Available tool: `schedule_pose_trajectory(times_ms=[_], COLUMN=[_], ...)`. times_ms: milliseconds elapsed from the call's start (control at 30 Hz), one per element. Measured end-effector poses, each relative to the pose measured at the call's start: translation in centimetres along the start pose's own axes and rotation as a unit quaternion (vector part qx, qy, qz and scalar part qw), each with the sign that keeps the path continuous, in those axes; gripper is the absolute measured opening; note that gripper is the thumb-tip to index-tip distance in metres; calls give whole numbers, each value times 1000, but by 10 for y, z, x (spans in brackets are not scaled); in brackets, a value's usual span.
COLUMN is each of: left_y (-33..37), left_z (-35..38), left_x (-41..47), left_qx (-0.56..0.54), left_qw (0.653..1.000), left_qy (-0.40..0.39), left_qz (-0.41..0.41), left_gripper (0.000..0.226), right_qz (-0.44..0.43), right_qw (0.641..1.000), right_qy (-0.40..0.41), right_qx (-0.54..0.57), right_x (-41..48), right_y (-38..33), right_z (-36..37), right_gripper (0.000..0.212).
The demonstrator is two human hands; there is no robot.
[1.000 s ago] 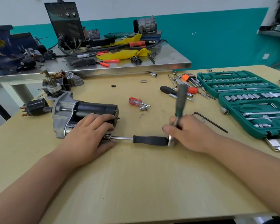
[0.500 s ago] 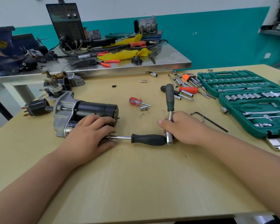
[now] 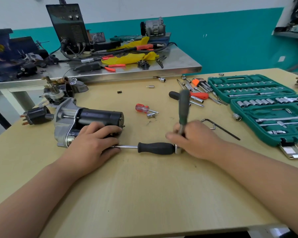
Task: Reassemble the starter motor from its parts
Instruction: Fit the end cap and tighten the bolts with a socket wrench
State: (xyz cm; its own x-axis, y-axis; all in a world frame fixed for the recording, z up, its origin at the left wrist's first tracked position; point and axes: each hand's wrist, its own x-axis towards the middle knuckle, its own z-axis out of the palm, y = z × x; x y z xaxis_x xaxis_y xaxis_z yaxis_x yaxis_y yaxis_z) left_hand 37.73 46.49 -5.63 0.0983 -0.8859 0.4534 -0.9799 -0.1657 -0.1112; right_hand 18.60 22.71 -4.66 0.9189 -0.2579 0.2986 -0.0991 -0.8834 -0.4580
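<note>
Starter motor (image 3: 93, 117) lies on its side at the left of the tan surface (image 3: 144, 194), long axis running left-right.
- Left end: a silver cast housing. Right of it is a glossy black cylindrical body ending in an end cap with small studs sticking out.
- A second, lower barrel sits on the near side. Only its bright metal rim shows, because the hand covers the rest.
- A black solenoid (image 3: 35, 115) with copper terminals sits just beside the housing on the left. I can't tell whether it is joined to it.

Left hand (image 3: 93, 141): palm down on the near side of the motor, with the fingers curled over the lower barrel and clamping it to the surface. The thumb lies next to the tool shaft.

A black-handled driver (image 3: 156, 148) lies flat. Its steel shaft runs left to the motor's right end and disappears under the left hand, so the tip is hidden.

Right hand (image 3: 196, 140): fingers closed around the lower part of a ratchet (image 3: 184, 107). The ratchet stands upright at the butt end of the driver. Its grip is blurred.

Other items on the surface:
- A small red screwdriver (image 3: 141, 108) and a loose socket (image 3: 151, 115) behind the driver.
- A hex key (image 3: 222, 130) just right of the right hand.
- An open green socket case (image 3: 251, 127) at far right.
</note>
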Motion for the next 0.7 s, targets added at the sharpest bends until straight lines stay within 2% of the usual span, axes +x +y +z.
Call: schedule_pose_trajectory(times_ms=[33,100,133,167,200,233,267,300,333,367,433,467,500,567,600,667,700], left_y=[0,-1,-1,-1,0,0,0,-1,-2,-2,-2,-2,-2,0,1,3,3], left_z=[0,0,0,0,0,0,-1,-1,0,0,1,1,1,0,-1,-3,-4], left_x=[0,0,-1,-1,-2,-1,-1,0,0,1,0,0,0,0,0,0,0], left_qx=[2,2,2,6,8,7,4,1,0,-1,-2,-3,-2,-1,-3,-6,-8], left_qw=[1000,1000,1000,1000,1000,1000,1000,1000,1000,1000,1000,1000,1000,1000,1000,999,999], left_qy=[-1,-8,-12,-14,-14,-13,-11,-8,-6,-4,1,4,5,2,2,0,0], left_qz=[3,6,5,1,-6,-15,-23,-27,-25,-20,-10,-6,-2,-7,-18,-34,-36], left_gripper=[39,41,42,43,43,43,42,41,40,40,41,42,43,44,43,38,32], right_qz=[-105,-250,-241,-173,-61,48,131,162,124,31,-166,-222,-218,-40,64,158,151], right_qw=[992,955,962,983,997,991,980,975,987,999,974,957,962,999,993,981,986], right_qy=[6,31,15,-6,-1,-4,0,-12,-14,-6,6,28,26,8,-5,-3,-15], right_qx=[-67,-159,-125,-62,42,122,153,153,100,11,-152,-184,-160,13,99,109,68], right_x=[-5,-11,-10,-8,-4,0,3,8,9,7,-2,-6,-7,-2,2,9,11], right_y=[-1,4,4,-3,-9,-8,-3,1,2,1,-1,3,5,-11,-8,2,1], right_z=[-4,-3,0,0,2,7,8,7,6,3,-7,-4,0,0,6,9,7], right_gripper=[44,41,42,44,46,48,48,46,45,43,36,35,37,49,52,50,48])
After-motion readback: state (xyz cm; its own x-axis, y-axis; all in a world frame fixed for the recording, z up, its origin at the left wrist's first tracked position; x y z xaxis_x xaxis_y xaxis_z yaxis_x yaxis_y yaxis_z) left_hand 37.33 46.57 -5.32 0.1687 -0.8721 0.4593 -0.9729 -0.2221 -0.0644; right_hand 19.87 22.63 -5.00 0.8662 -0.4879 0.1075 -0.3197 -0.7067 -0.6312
